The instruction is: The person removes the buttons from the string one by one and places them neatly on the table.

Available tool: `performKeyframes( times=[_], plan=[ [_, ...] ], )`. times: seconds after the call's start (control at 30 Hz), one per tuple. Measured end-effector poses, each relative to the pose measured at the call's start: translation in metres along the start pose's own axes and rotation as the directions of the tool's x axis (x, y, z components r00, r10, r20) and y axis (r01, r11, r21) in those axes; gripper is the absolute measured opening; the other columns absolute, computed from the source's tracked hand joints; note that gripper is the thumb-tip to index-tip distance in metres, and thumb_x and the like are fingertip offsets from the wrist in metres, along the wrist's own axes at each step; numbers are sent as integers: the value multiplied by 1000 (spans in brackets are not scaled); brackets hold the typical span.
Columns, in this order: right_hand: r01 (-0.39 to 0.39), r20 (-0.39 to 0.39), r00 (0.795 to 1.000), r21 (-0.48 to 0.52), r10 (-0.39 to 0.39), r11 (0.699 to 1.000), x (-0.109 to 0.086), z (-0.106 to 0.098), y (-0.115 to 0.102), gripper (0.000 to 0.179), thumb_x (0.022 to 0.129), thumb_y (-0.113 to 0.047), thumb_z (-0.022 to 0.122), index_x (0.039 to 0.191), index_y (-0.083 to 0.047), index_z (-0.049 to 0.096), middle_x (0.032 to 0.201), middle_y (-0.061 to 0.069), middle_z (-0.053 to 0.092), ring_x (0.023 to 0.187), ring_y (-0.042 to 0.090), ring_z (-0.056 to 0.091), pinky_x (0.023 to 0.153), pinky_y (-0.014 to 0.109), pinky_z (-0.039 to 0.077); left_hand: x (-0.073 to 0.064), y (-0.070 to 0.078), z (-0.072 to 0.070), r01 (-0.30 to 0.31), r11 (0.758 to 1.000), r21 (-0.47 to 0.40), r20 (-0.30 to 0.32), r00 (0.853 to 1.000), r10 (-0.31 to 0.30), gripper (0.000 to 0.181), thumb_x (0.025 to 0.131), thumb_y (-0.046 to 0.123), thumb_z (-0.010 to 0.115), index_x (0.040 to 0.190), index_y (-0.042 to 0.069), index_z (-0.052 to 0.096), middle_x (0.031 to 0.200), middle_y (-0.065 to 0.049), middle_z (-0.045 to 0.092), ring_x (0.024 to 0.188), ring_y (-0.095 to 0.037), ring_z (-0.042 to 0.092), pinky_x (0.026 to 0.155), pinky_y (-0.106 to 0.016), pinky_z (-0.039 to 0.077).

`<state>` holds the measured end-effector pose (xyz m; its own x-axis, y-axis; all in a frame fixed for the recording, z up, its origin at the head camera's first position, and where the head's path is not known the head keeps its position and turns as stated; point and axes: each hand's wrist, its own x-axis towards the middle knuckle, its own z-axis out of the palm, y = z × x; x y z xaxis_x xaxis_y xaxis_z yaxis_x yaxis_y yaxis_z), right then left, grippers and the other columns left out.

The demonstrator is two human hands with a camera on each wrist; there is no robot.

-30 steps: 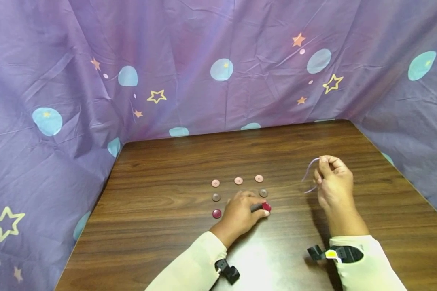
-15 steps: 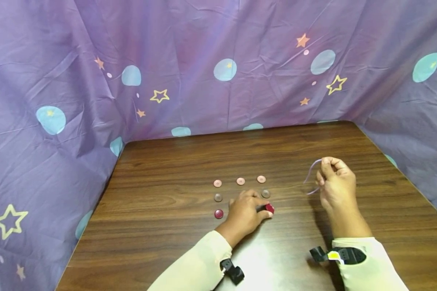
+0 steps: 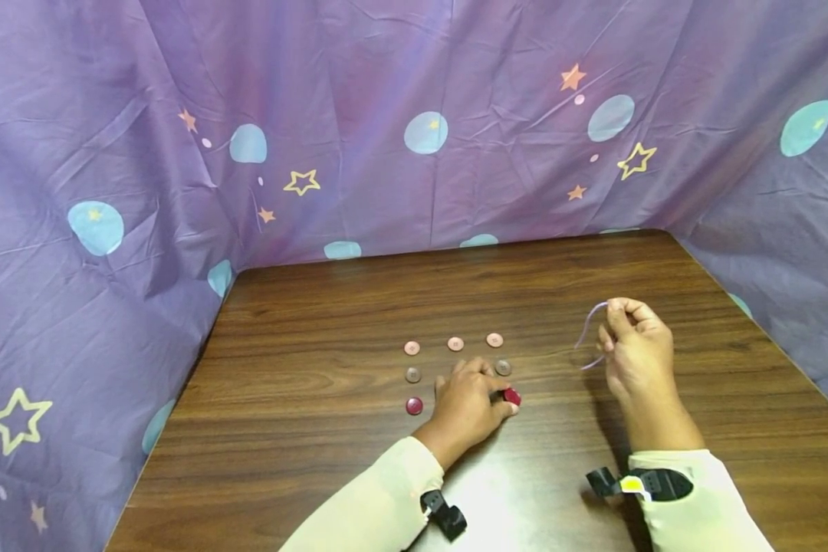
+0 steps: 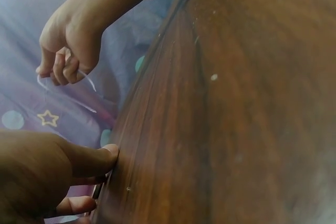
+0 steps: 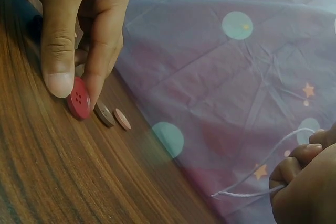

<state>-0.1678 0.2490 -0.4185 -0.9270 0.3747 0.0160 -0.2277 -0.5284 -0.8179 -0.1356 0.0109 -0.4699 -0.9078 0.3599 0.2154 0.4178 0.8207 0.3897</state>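
Note:
My left hand (image 3: 465,402) reaches over the middle of the table, pinching a red four-hole button (image 5: 79,98) between thumb and index finger. The button is tilted up on its edge, close over the wood. A brown button (image 3: 503,368) lies just beyond those fingers, with a pink button (image 3: 494,340) behind it. To the right, my right hand (image 3: 638,353) is raised and pinches a thin purple cord (image 3: 585,323) at its fingertips. The cord bends in a loop, and its loose ends point left. The left hand hides part of the tabletop beneath it.
Two more pink buttons (image 3: 455,344) continue the back row. Left of my left hand lie a second brown button (image 3: 413,375) and a second red button (image 3: 414,405). The wooden table (image 3: 303,445) meets a purple patterned cloth (image 3: 359,92) at its back and sides.
The left hand has shifted slightly rightward, still pinching the red button, whose tilt has changed a little. The right hand holds the cord in nearly the same place; the whole view shifted slightly.

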Motion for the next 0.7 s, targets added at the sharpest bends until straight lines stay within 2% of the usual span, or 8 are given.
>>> performKeyframes(
  times=[0.23, 0.7],
  plan=[
    [-21, -2, 1000, -12, 21, 1000, 0, 1, 0, 18, 107, -7, 65, 89, -8, 65, 77, -5, 58, 51, 7, 44, 50, 20, 35, -1, 2, -1, -8, 999, 31, -17, 1000, 8, 20, 87, 42, 89, 106, 37, 87, 106, 12, 70, 97, -10, 59, 74, -25, 36],
    [-33, -10, 999, 9, 33, 999, 0, 2, 0, 18, 107, -6, 65, 89, -8, 64, 76, -4, 60, 49, 8, 42, 50, 21, 34, -1, -1, 1, -10, 1000, -5, -31, 999, 10, 27, 84, 38, 90, 110, 34, 87, 105, 12, 69, 95, -9, 58, 76, -24, 37]
  ],
)
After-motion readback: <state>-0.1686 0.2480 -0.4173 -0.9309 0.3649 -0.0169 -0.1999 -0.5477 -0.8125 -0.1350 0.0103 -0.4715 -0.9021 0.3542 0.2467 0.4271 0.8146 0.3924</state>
